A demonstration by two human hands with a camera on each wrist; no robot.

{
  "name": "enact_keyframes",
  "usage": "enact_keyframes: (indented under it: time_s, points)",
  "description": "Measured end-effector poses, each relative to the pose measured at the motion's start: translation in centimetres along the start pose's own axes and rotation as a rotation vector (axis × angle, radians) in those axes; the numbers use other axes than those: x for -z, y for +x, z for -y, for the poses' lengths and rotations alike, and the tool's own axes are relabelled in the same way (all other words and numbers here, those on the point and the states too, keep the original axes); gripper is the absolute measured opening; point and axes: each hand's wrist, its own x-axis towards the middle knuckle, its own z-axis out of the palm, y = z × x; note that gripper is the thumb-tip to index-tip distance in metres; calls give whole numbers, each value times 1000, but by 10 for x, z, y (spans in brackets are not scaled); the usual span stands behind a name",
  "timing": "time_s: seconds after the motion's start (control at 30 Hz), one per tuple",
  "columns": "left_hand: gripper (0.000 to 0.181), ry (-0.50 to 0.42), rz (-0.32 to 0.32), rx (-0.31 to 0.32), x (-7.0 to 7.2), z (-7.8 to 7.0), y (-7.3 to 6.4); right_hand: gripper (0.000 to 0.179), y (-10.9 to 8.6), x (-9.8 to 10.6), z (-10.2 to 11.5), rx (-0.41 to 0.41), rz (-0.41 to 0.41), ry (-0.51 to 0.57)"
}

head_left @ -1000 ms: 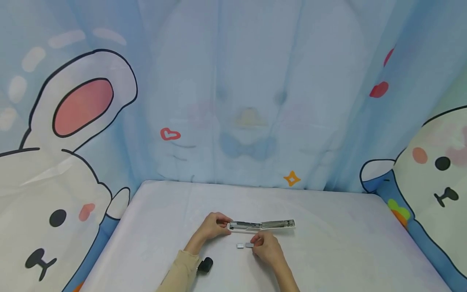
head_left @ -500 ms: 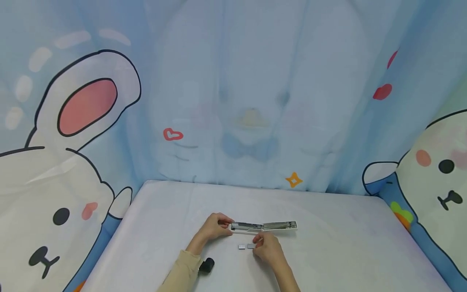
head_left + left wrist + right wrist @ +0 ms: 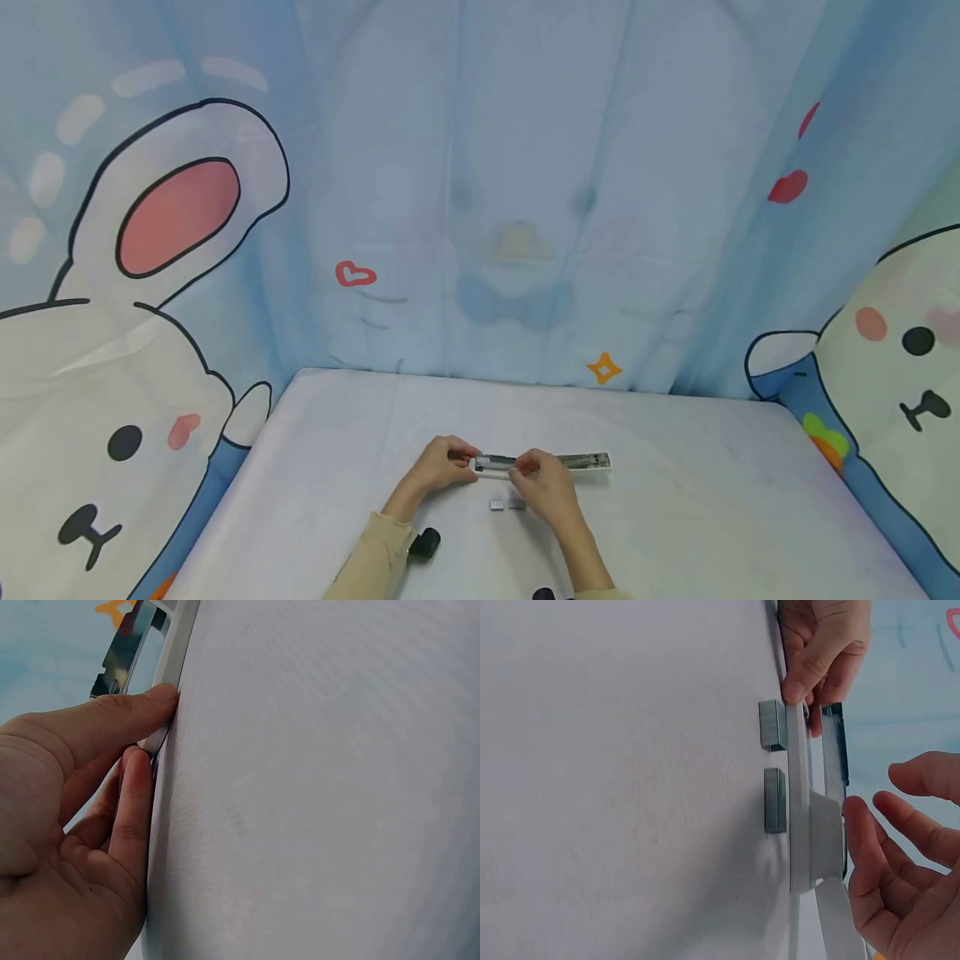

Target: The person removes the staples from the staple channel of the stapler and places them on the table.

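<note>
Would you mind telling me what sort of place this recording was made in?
Probably a makeshift indoor recording corner: a table under a pale cloth, ringed by a cartoon rabbit backdrop, with only an opened stapler and staple blocks.

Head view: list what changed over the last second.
The right hand left the staple strips, letting go of the one it touched, and rose to the opened stapler, fingers loose above it. The left hand kept its grip on the stapler's left end; both strips stayed on the table.
</note>
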Motion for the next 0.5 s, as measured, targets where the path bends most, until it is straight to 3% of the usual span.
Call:
enact_keyframes:
  time_s: [0.5]
  points:
    - [33,2,-5,-8,1,1,1,14,11,-20,1,-3,-98,79]
